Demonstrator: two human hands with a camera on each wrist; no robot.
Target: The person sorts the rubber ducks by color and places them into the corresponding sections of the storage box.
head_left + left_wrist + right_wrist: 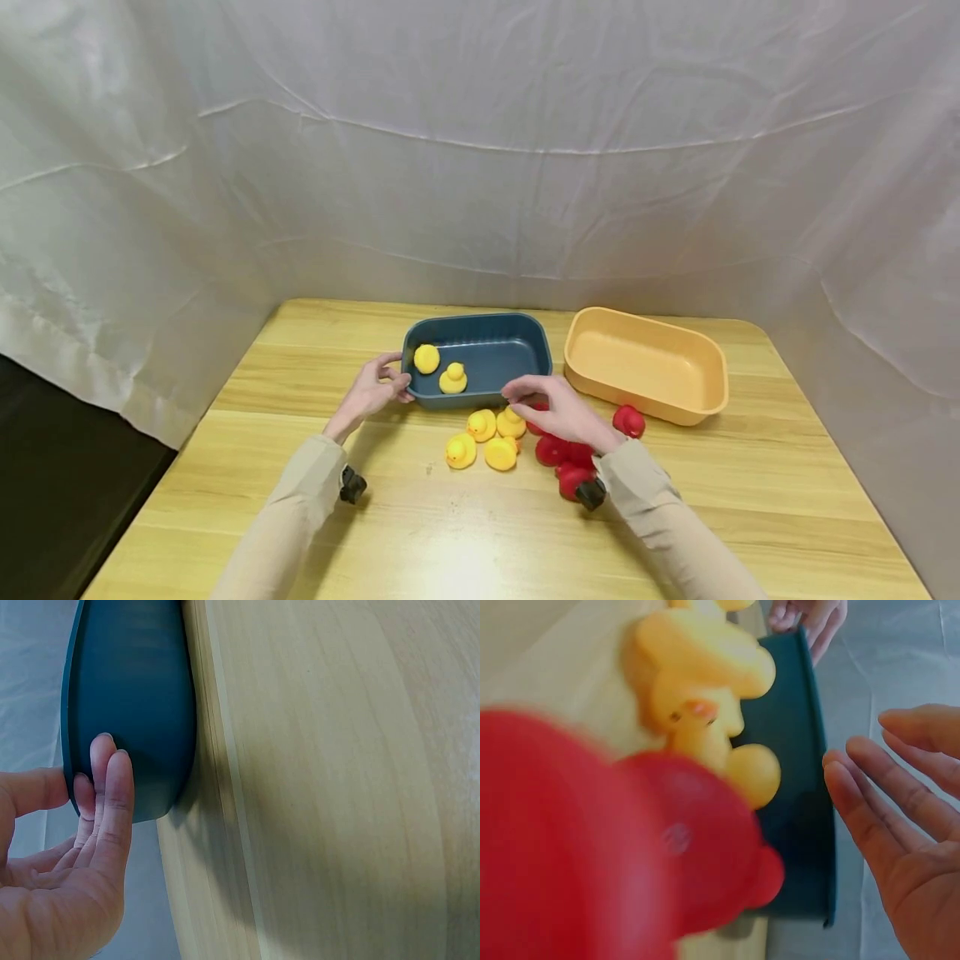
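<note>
A dark blue bin (487,400) stands at the back of the table, with two yellow rubber ducks (453,379) inside at its left end. At that end my left hand (375,387) grips the bin; the left wrist view shows the fingers (116,802) against its outer wall, with the rim between them and the thumb. My right hand (555,408) hovers by the bin's near right rim, fingers extended and holding nothing. Several yellow ducks (481,426) lie in front of the bin. Beside them, partly under the right hand and wrist, are several red rubber ducks (552,451).
An orange bin (645,400) with nothing in it stands to the right of the blue one. One red duck (628,421) sits apart near its front wall. A pale fabric curtain (480,208) hangs behind the wooden table (465,533).
</note>
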